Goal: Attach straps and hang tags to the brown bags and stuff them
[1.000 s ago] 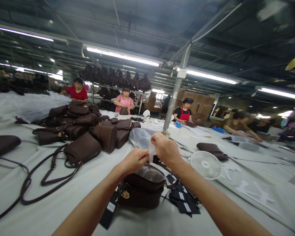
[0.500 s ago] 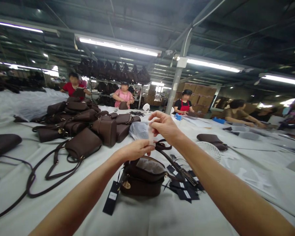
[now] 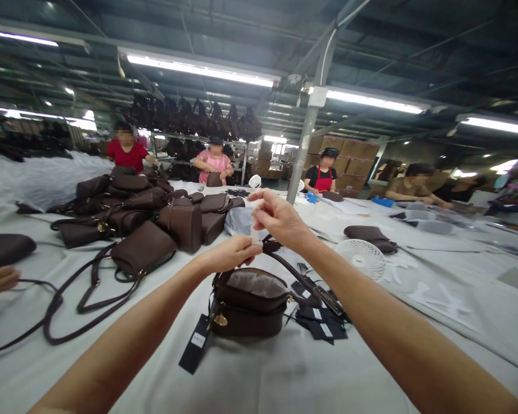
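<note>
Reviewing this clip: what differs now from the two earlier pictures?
Another person's hand has come in at the left edge, just below the brown purse there. The right hand has risen slightly relative to the open bag. Unchanged: it and the left hand hold the white strip; the open bag stands below them, black tag beside it.

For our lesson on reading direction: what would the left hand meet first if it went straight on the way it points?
Past the white strip it pinches, the left hand would probably meet the right hand near its wrist, though depth is unclear.
</note>
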The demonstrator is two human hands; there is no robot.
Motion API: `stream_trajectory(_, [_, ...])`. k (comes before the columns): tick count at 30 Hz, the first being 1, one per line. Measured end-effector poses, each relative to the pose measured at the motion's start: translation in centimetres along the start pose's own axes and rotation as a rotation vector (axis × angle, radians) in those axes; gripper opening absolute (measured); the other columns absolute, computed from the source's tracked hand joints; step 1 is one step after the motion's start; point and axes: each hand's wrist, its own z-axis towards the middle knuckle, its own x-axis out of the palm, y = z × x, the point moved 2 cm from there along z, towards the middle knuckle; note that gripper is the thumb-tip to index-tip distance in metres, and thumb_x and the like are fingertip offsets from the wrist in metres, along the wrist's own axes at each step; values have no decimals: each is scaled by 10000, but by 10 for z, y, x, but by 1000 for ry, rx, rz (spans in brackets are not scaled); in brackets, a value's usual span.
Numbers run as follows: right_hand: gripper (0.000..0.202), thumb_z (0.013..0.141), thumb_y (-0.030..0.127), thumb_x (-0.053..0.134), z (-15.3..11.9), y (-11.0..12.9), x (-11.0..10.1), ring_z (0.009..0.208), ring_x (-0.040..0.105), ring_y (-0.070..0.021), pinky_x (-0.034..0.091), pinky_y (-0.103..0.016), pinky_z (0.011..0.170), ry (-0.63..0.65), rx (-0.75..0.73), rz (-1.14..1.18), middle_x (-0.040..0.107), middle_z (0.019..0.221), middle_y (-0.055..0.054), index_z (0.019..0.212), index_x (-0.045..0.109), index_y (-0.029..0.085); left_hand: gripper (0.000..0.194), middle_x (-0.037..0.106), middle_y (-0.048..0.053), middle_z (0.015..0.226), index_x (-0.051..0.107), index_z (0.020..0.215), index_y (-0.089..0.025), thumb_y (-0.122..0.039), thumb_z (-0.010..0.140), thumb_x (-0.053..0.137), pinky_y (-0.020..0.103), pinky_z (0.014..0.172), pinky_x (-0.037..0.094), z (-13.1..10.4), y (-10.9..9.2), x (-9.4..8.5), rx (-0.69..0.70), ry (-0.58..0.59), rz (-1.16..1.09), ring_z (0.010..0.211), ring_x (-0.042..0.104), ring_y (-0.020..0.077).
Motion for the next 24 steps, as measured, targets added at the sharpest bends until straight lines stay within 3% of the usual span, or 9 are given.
stream_trajectory(3, [587,715,347,685,-24,-13,4,999,603,-298,470,-437,875,114,-4,-491,606,1112,-138,1242,513,155,379,483,-26,587,499,651,-165,-432,905,411,220,510,348,3,9,-5,13,21,-56,528,433,104])
stream_trajectory(6, [285,764,268,662,-43,-28,9,957,621,-379,434,-478,846,289,87,-894,661,954,-191,1000,629,112,265,560,-11,669,560,741,-158,-388,861,508,227,578,408,3,6,-8,96,17,-5,609,506,123])
stream_trajectory(8, [114,825,212,568,-49,-34,7,808,649,-315,446,-410,753,341,133,-888,668,818,-141,888,629,138,199,606,12,739,590,796,-162,-353,842,558,250,647,449,-8,1,-8,151,-217,115,701,557,152])
stream_trajectory(12, [77,821,220,510,-56,-41,-4,476,514,-141,370,-244,492,534,363,-258,529,546,42,877,560,201,93,643,51,813,597,892,-179,-226,886,517,291,692,492,-72,-2,11,267,-994,260,767,604,177])
stream_trajectory(13, [78,814,233,508,-59,-42,-6,428,451,-117,330,-226,450,580,435,-119,468,496,71,878,546,208,89,644,51,816,595,922,-186,-185,885,513,301,692,498,-90,0,21,353,-1096,282,757,610,176])
stream_trajectory(15, [109,783,253,538,-63,-44,-7,403,366,-88,269,-208,413,652,531,48,409,481,95,883,540,212,136,643,51,813,598,978,-201,-148,877,523,309,672,508,-114,7,39,420,-1065,270,760,616,184])
stream_trajectory(17, [144,750,246,569,-66,-47,-3,415,331,-68,241,-196,401,737,568,111,420,526,93,890,555,213,109,625,38,775,603,952,-198,-164,896,516,295,647,500,-123,16,48,344,-1047,126,720,601,169])
stream_trajectory(21, [103,725,182,564,-64,-56,6,431,342,-47,231,-169,378,910,597,60,509,616,67,826,563,197,157,618,31,789,603,892,-162,-281,925,505,279,653,498,-105,33,32,103,-1143,-341,677,585,145])
stream_trajectory(24, [106,739,190,548,-60,-63,5,436,386,-53,276,-176,394,955,557,58,583,679,44,839,583,186,314,675,85,849,657,904,-136,-365,949,447,310,701,526,-77,35,19,-29,-727,-430,764,631,188])
